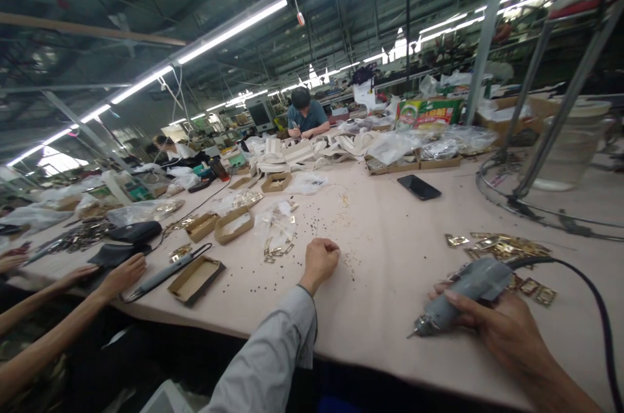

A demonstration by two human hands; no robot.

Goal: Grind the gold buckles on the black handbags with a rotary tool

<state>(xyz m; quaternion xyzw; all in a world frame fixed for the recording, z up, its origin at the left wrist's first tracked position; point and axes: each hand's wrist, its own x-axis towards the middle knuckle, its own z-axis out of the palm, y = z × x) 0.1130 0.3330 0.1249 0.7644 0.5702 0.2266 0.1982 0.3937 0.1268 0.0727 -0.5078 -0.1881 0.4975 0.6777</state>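
Two findings: our right hand (504, 322), fingers partly hidden, gripped a grey tool (451, 296); our left hand (319, 263) pressed its fingers together, contents indiscernible.

Two bare hands at a cluttered worktable (370, 309)
The right hand (507, 328) grips a gray corded power tool (463, 296), tip angled down, near gold metal pieces (511, 247); the left hand (320, 262), fingertips together, is beside scattered tiny parts (348, 257).
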